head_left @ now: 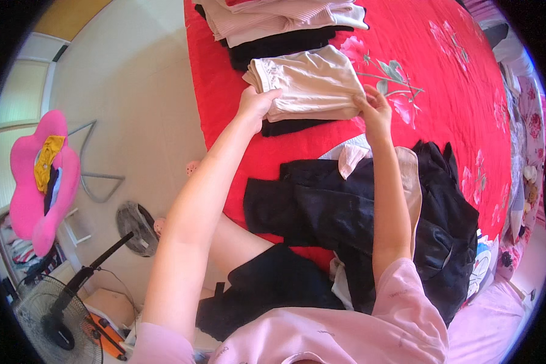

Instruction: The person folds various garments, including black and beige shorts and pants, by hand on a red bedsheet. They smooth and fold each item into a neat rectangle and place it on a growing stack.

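A folded cream-coloured garment [314, 86] lies flat between my two hands, above a folded black piece whose edge shows under it. My left hand [257, 104] grips its left end, the thumb on top by the gathered band. At its lower right corner, my right hand [374, 107] pinches the fabric between thumb and fingers. Just beyond are folded black clothes [277, 48], with a pile of pink ribbed and white clothes [273, 20] on them. Loose black clothing [332, 200] is heaped nearer to me, partly under my right forearm.
Everything rests on a red floral bedspread [459, 104]. On the left stand a pink flower-shaped chair [22, 173] with clothes on it and a floor fan [59, 318]. A grey round object [136, 227] is on the floor. More bedding [532, 150] lies along the right.
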`<state>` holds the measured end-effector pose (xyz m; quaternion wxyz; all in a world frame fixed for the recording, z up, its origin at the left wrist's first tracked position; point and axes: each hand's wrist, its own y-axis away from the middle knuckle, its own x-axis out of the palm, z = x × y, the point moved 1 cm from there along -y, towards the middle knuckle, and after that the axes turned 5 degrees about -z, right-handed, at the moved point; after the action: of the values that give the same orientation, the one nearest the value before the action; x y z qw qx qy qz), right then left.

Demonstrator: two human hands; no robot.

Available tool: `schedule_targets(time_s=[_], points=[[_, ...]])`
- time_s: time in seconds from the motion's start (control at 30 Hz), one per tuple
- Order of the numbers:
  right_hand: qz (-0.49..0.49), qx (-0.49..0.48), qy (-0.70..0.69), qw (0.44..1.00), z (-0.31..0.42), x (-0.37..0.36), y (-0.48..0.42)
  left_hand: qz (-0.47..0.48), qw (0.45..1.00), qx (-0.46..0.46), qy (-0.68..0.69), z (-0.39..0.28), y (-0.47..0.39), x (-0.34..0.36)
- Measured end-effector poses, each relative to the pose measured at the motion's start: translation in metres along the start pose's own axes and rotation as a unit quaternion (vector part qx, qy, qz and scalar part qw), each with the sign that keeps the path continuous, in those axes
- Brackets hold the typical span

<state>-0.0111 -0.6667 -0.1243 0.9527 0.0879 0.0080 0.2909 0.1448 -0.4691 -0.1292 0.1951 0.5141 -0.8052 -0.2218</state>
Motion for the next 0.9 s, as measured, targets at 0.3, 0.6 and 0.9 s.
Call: schedule_targets(time_s=[0.3, 0.6, 0.9], points=[[0.011, 0.038, 0.274, 0.961, 0.021, 0.001, -0.003, -0.022, 0.998, -0.013, -0.055, -0.001, 0.007, 0.003], [-0.137, -0.137, 0.624, 0.757, 0.037, 0.059, -0.011, -0.08, 0.991, 0.065, -0.09, 0.01, -0.002, 0.005], [0.001, -0.005, 0.518, 0.855, 0.029, 0.031, -0.016, -0.017, 0.995, -0.093, 0.028, -0.02, 0.008, 0.007]])
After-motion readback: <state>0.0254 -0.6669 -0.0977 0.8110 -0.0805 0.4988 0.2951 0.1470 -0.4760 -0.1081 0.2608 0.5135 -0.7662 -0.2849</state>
